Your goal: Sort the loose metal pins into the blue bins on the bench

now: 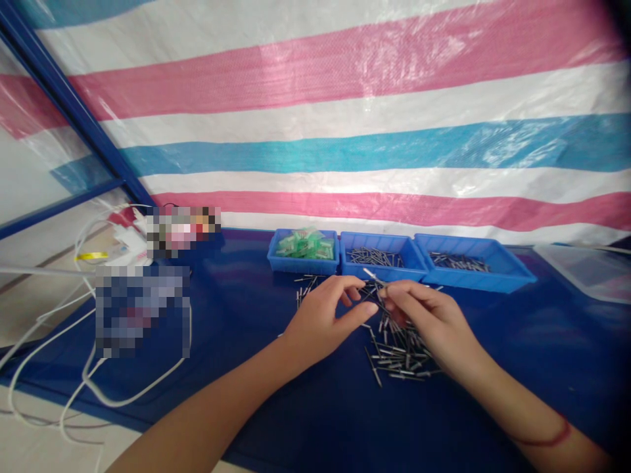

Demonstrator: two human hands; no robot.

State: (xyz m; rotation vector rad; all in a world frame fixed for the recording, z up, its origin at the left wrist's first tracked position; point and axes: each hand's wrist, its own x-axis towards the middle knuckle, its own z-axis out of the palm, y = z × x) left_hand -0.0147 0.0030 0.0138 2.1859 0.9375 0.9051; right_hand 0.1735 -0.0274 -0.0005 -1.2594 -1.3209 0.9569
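Note:
My right hand (428, 315) pinches a thin metal pin (371, 274) between thumb and fingers, its tip pointing up and left. My left hand (328, 316) is just left of it, fingers curled and thumb out, close to the pin's lower end; whether it touches is unclear. Below both hands lies a loose pile of metal pins (401, 351) on the blue table cover (256, 368). A few more pins (304, 287) lie near the left tray.
Three blue trays stand in a row behind the hands: the left tray (302, 263) holds green plastic pieces, the middle tray (382, 265) and right tray (476, 270) hold metal pins. White cables (89, 368) loop at the left edge. A striped tarp (345, 131) hangs behind.

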